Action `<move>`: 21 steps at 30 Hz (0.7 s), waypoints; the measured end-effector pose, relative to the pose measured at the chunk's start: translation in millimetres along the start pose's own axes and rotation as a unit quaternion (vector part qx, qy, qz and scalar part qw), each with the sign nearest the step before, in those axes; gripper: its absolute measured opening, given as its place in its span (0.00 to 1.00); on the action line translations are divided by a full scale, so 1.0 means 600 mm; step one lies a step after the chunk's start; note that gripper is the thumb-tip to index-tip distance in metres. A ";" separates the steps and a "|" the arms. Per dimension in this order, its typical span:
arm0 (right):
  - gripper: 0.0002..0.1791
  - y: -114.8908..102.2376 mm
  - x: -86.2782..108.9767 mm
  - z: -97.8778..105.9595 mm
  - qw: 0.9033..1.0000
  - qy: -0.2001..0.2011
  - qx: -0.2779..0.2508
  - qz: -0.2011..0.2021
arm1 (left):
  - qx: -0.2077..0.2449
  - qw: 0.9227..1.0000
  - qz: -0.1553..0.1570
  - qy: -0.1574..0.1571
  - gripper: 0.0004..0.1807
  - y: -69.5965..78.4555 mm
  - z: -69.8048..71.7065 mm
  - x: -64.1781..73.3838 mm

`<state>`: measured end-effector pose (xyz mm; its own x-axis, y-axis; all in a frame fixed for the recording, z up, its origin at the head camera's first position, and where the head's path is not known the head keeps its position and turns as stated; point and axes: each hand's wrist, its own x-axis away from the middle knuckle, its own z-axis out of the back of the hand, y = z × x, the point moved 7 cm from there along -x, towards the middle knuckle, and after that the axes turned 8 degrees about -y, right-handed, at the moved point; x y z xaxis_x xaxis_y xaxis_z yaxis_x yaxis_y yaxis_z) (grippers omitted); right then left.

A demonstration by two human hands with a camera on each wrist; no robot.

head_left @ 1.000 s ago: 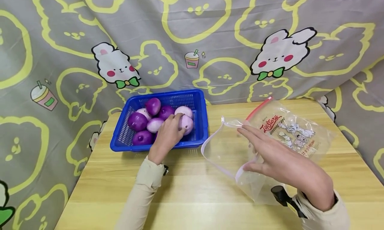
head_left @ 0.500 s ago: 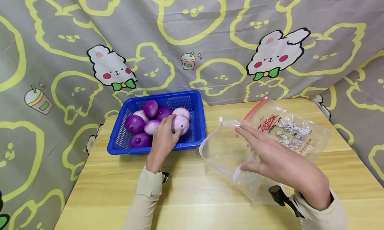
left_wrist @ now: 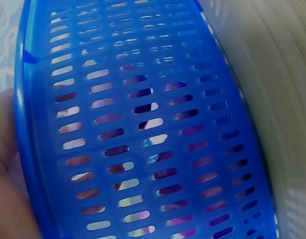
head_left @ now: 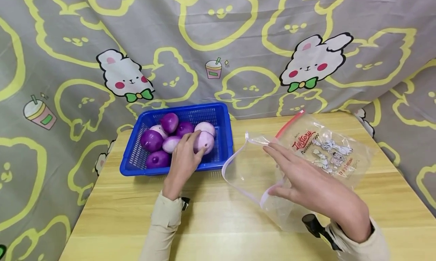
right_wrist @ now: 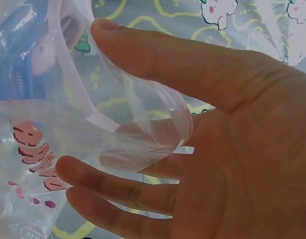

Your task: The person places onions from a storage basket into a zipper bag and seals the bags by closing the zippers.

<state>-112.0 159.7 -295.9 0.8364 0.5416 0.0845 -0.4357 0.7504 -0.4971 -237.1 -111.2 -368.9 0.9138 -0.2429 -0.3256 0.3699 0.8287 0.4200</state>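
My left hand (head_left: 185, 151) reaches into the blue basket (head_left: 227, 134) and grips a pale purple onion (head_left: 206, 143) from its left side. Seen from the left wrist, the basket's slotted wall (left_wrist: 138, 112) hides most of the onions and the grip. Over on the right, my right hand (head_left: 306, 177) has its thumb and fingers spread straight at the mouth of a clear zip bag (head_left: 252, 170). The right wrist view has the bag's pale zip strip (right_wrist: 88, 99) bowed wide between thumb and fingers. The bag's mouth faces the basket.
Several other purple onions (head_left: 151, 140) lie in the basket, dark and pale ones mixed. Behind the bag lies another printed clear bag (head_left: 327, 147) with a red zip edge. A patterned curtain (head_left: 238, 34) rises along the table's (head_left: 211, 223) back edge.
My left hand's fingers have shifted from over the top of the pale onion to its left side. The right hand and the bag's mouth have moved slightly left.
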 end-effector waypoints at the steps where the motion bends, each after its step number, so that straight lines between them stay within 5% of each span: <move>1: 0.48 -0.002 -0.001 0.000 1.000 0.001 0.002 0.002 | 0.005 1.000 -0.002 0.000 0.30 0.001 0.003 0.000; 13: 0.49 0.001 -0.001 -0.010 1.000 0.007 0.016 -0.012 | 0.056 0.998 -0.035 0.017 0.31 0.022 0.034 0.017; 21: 0.49 0.000 -0.006 -0.007 0.999 0.023 0.031 0.005 | 0.081 0.995 -0.052 0.032 0.31 0.061 0.080 0.026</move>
<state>-113.6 156.1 -300.1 0.8451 0.5331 0.0394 -0.4635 0.7675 -0.4428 -201.2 -108.8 -317.9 0.8590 -0.2855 -0.4250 0.4881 0.7074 0.5113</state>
